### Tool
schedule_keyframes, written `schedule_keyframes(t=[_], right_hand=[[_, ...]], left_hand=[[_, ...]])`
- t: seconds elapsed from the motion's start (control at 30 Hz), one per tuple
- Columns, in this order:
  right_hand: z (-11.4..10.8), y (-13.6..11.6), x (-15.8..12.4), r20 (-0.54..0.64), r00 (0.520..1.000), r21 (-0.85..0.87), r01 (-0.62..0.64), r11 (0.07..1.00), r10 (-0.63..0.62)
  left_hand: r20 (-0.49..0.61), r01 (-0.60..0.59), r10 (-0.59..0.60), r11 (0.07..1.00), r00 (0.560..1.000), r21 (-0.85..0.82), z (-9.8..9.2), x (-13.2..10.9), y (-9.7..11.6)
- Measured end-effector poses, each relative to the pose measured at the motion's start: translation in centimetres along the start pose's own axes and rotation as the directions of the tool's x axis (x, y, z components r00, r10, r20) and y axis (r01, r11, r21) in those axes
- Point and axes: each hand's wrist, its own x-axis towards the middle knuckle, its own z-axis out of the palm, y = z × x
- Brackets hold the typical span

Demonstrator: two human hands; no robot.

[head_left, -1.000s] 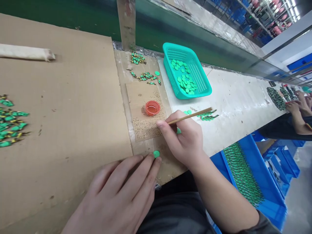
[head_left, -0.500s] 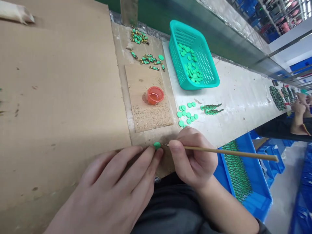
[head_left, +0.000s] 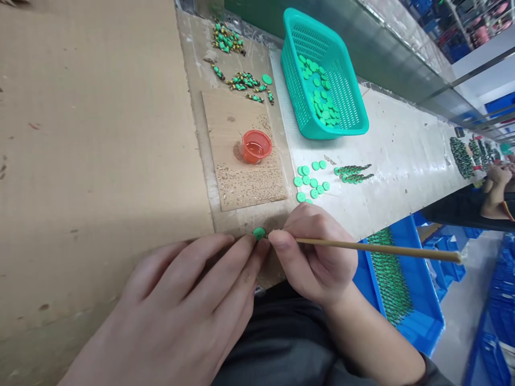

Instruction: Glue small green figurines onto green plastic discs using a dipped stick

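Note:
Between the fingertips of my left hand [head_left: 193, 300] is a small round green disc [head_left: 259, 233], held near the table's front edge. My right hand [head_left: 317, 257] pinches a thin wooden stick [head_left: 382, 249]; its tip points left, close beside the disc. Whether the tip touches the disc I cannot tell. Beyond my hands, a small red cup [head_left: 256, 146] with clear liquid stands on a cardboard piece [head_left: 229, 118] dotted with dried drops. Loose green discs [head_left: 306, 180] lie to its right, by two rows of discs with dark twisted pieces [head_left: 353, 174].
A teal basket [head_left: 293, 86] holding green discs stands at the back. Small green, black and yellow figures [head_left: 243, 80] lie left of it. Below the table at right is a blue bin [head_left: 422, 316] with finished-looking rows inside. Another person's hands [head_left: 499, 174] are at the far right.
My right hand and the stick's tip have shifted slightly left, nearer the green disc. The left hand keeps its hold on the disc. The camera view has tilted slightly.

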Motion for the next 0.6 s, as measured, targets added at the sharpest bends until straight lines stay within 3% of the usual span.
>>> schedule_keyframes(t=[0.33, 0.47, 0.6], right_hand=[[0.09, -0.03, 0.08, -0.004, 1.000, -0.011, 0.021, 1.000, -0.021], [0.08, -0.07, -0.13, -0.070, 0.998, -0.022, -0.003, 1.000, 0.002], [0.08, -0.06, -0.14, -0.050, 0.998, -0.005, -0.043, 0.999, 0.043]], left_hand=[[0.026, -0.041, 0.039, 0.997, 0.999, 0.058, 0.01, -0.12, -0.36], [0.033, -0.034, 0.033, 0.999, 0.999, 0.023, -0.08, -0.30, -0.50], [0.036, -0.005, 0.005, 1.000, 0.999, -0.024, -0.18, -0.41, -0.51]])
